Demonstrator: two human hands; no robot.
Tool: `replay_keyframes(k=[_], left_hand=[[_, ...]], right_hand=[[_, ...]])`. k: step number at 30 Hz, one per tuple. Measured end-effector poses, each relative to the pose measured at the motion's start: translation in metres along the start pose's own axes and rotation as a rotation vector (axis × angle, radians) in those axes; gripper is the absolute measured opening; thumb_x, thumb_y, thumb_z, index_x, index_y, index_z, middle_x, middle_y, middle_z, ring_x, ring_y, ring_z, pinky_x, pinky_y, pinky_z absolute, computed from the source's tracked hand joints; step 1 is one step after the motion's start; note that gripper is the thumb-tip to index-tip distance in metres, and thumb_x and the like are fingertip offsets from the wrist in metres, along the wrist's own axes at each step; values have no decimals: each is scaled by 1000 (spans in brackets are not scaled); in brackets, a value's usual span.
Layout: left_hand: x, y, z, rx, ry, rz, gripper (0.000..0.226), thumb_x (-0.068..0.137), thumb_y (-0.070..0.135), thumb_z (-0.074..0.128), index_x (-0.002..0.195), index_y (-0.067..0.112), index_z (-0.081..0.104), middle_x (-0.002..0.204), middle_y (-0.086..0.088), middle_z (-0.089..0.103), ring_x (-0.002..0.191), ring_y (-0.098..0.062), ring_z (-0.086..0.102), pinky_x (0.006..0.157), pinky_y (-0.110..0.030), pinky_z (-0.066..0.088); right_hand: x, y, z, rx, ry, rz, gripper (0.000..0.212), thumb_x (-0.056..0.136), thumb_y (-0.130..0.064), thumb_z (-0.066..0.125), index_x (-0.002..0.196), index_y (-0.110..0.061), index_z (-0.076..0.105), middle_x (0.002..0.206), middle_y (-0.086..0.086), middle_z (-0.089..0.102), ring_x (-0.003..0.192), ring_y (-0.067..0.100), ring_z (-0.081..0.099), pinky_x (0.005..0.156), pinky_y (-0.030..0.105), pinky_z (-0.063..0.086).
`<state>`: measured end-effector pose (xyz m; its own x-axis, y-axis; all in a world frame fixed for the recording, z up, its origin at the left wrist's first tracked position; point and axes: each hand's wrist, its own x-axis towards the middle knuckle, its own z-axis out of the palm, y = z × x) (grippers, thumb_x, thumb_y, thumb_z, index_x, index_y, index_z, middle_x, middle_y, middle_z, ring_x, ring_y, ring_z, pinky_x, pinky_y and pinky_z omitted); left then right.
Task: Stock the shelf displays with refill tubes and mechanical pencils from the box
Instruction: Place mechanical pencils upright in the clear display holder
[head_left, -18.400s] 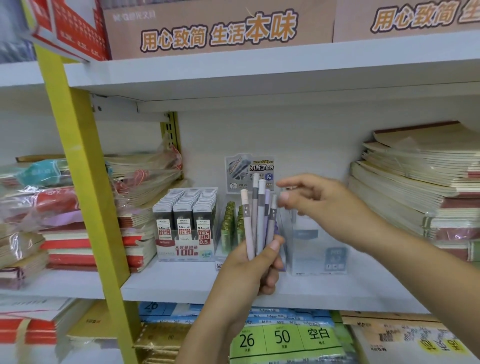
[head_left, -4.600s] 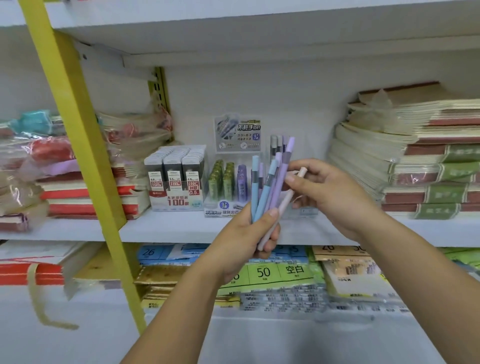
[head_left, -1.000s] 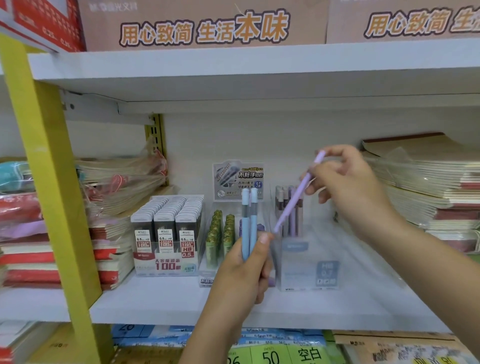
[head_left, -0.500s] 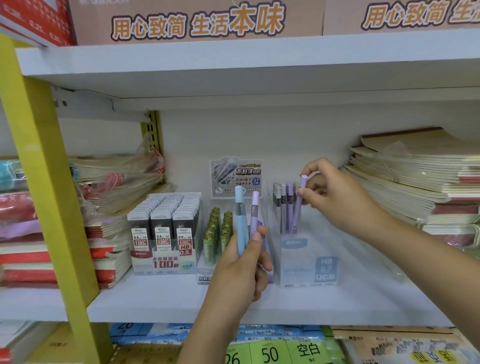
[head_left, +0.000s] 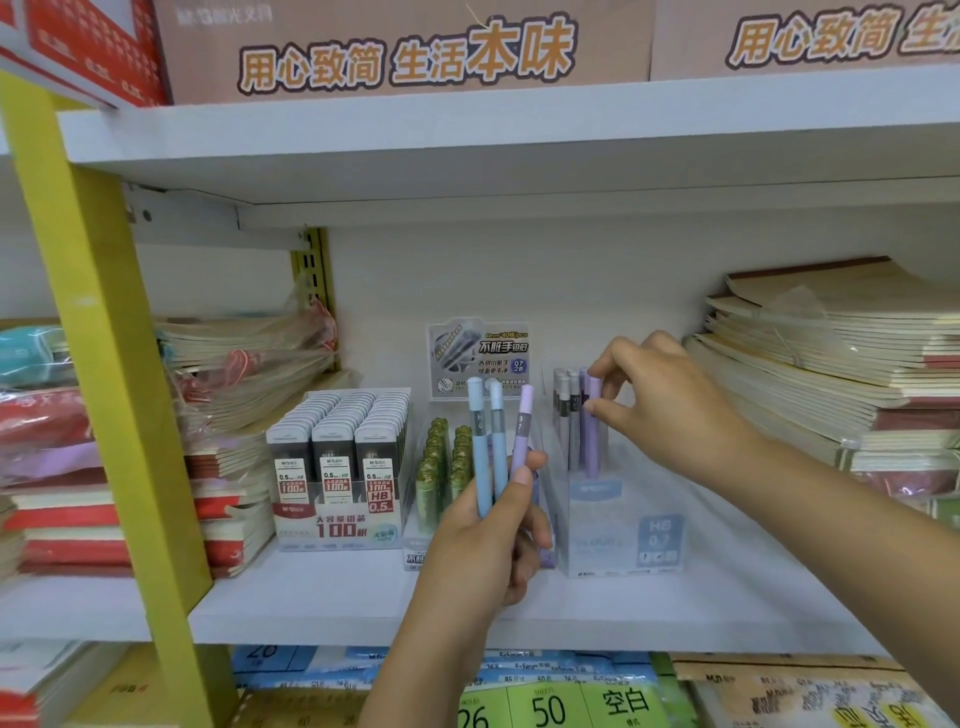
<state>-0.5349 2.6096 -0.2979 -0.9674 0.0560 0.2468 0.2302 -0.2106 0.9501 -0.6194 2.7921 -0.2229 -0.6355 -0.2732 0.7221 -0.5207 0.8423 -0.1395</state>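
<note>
Moved: purple pencil (head_left: 592, 431) now seated in holder (head_left: 623, 530).
Right hand (head_left: 670, 410): pinches its top, steadying.
Left hand (head_left: 488, 545): at 8 o'clock, grips three pencils (head_left: 491, 452) ready.

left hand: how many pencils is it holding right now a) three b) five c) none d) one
a: the left hand grips three pencils, two blue and one purple, held upright, while the right hand pinches a fourth pencil standing in the clear display box.
</note>
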Motion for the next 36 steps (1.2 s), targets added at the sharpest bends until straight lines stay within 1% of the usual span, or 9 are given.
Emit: replay_keyframes(k=[6, 8, 11, 13, 15, 17, 20, 26, 36], left_hand=[[-1, 1, 1, -17, -85, 21, 24, 92, 50, 53, 105, 43, 72, 66, 1, 59, 46, -9, 36, 42, -21, 26], [-1, 1, 2, -17, -102, 27, 29, 86, 54, 54, 106, 43, 71, 67, 1, 59, 46, -9, 36, 42, -21, 25], [-1, 0, 5, -8, -123, 29, 23, 92, 51, 53, 106, 44, 71, 67, 2, 59, 46, -9, 36, 42, -20, 26], [-1, -1, 8, -2, -129, 19, 20, 95, 49, 53, 103, 45, 71, 68, 1, 60, 46, -9, 36, 41, -19, 27], [-2, -1, 10, -3, -120, 9, 21, 90, 53, 55, 100, 44, 71, 69, 0, 62, 46, -9, 38, 41, -19, 28], [-1, -1, 9, 0, -93, 12, 21, 90, 52, 55, 102, 46, 71, 68, 1, 62, 45, -9, 39, 41, -19, 28], [1, -3, 5, 24, -54, 23, 22, 97, 47, 50, 101, 47, 71, 65, 2, 58, 44, -8, 36, 41, -20, 27], [4, -7, 3, 58, -10, 7, 22, 99, 47, 49, 100, 47, 71, 63, 3, 53, 44, -8, 35, 41, -19, 29], [3, -7, 3, 79, -32, -2, 21, 99, 48, 49, 101, 48, 70, 63, 4, 53, 44, -7, 36, 42, -18, 30]], right_hand=[[-6, -8, -7, -100, 48, -13, 25, 92, -40, 56, 107, -22, 65, 102, -6, 62, 106, 18, 44, 85, 29, 36], [-11, -20, -14, 162, 96, 34, 19, 93, -38, 53, 101, -26, 66, 92, -13, 64, 98, 13, 52, 78, 22, 37], [-17, -40, -23, 738, -163, 201, 14, 91, -34, 61, 104, -31, 65, 82, -12, 74, 84, 8, 67, 75, 21, 49], [-21, -46, -22, 836, -279, 204, 19, 89, -27, 66, 107, -31, 64, 81, -10, 75, 77, 3, 69, 69, 19, 51], [-20, -49, -22, 892, -203, 221, 16, 88, -18, 67, 102, -26, 64, 78, -5, 76, 67, 4, 67, 57, 13, 46], [-13, -43, -28, 961, 43, 274, 12, 90, -12, 64, 95, -23, 62, 73, -2, 74, 60, 8, 64, 50, 14, 43], [-4, -25, -43, 857, 296, 232, 14, 93, -13, 60, 93, -26, 56, 74, 4, 70, 59, 10, 65, 51, 19, 45], [-13, -3, -26, 372, 53, 91, 16, 88, -16, 66, 96, -27, 58, 77, -7, 67, 74, 14, 67, 73, 42, 55], [-9, -1, -18, 352, 15, 50, 21, 86, -21, 70, 94, -30, 53, 72, -7, 67, 69, 7, 67, 70, 39, 55]])
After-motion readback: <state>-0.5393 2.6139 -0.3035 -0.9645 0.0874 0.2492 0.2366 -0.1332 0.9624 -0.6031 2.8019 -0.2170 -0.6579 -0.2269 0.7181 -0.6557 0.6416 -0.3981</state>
